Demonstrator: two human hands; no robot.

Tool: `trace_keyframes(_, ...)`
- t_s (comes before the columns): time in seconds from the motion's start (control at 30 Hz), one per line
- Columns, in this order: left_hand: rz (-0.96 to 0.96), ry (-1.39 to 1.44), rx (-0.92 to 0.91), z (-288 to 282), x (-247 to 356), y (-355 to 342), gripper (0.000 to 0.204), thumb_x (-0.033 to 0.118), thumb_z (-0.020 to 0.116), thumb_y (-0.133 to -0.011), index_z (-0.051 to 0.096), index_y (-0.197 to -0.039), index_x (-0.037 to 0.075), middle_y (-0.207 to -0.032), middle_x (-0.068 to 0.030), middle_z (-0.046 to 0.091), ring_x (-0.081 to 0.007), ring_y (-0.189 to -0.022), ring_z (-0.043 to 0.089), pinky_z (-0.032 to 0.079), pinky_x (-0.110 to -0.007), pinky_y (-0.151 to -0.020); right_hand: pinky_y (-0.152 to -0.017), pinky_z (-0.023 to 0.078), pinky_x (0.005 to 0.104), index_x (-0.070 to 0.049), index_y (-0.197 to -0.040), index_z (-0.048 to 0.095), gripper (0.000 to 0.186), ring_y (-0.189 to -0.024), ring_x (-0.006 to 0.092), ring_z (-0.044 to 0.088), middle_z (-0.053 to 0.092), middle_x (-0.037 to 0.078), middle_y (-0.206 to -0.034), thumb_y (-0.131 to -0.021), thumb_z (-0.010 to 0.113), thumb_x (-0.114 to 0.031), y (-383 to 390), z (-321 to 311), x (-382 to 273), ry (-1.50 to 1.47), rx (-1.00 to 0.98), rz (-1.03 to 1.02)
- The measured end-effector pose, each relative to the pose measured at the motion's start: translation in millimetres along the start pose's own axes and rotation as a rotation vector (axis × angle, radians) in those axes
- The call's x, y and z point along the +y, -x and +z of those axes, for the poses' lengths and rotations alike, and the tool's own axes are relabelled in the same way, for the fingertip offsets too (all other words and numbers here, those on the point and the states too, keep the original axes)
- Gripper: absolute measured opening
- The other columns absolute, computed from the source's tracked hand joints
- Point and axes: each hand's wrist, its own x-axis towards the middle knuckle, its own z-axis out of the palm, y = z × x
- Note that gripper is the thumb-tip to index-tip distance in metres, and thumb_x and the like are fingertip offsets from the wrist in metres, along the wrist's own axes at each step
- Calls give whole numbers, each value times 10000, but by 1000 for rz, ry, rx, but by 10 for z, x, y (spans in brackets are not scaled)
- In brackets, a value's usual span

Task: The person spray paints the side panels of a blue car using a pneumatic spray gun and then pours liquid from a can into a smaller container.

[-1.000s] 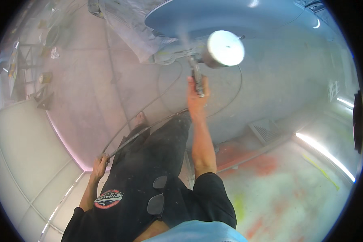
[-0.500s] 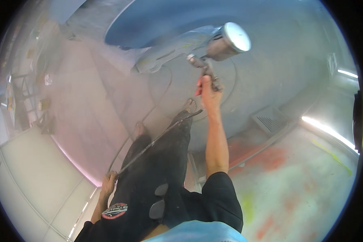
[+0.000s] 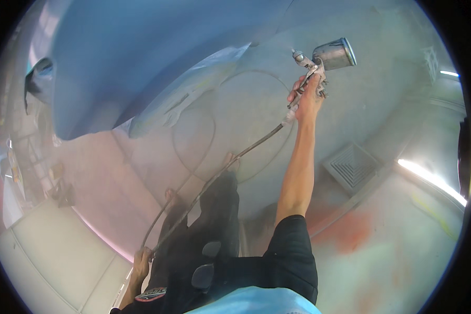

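My right hand (image 3: 310,99) is wrapped round the grip of a metal spray gun (image 3: 311,65), held out ahead at arm's length. The gun's silver paint cup (image 3: 335,54) tips to the right, and its nozzle points left toward a large blue car body panel (image 3: 141,57). Clear plastic sheeting (image 3: 193,86) hangs along the panel's lower edge. From the gun's handle a dark air hose (image 3: 256,142) runs down to my left hand (image 3: 142,260), which is closed on it low at the left. Beyond that hand the hose loops over the floor.
A square floor or wall vent grille (image 3: 352,167) lies to the right, near a bright light strip (image 3: 432,182). The pale wall carries red paint overspray (image 3: 345,227). At the left stand a rack and a stand (image 3: 62,191). Haze blurs the surroundings.
My right hand with the spray gun has swung to the right, and the cup now lies more sideways. The blue panel fills more of the view. My left hand keeps the hose.
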Motion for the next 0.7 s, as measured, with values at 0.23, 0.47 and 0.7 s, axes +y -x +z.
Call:
trace_keyframes(0.23,-18,13,-5,-40,97,141,515,416,449,-1007,574,-736,-4,-674,-77,550,-159,-634,501,400,-316,-602,-381,398,297,-62,-953,553,508,-445,182,511,542,56,-671,-991,503,-567,-603,-237,721,-90,128,234)
trace_keyframes(0.47,23,-124,-61,-146,322,292,474,350,392,-987,547,-710,-1,-667,-83,542,-172,-632,508,412,-324,-622,-371,444,322,-30,-921,556,495,-454,189,529,551,69,-679,-989,543,-520,-869,-299,1046,-14,328,401)
trace_keyframes(0.7,-21,-34,-37,-122,377,144,531,407,376,-1022,554,-722,6,-669,-80,536,-176,-647,497,406,-337,-633,-375,435,300,-14,-957,565,461,-456,160,531,550,63,-682,-991,568,-473,-482,-82,621,-27,304,106)
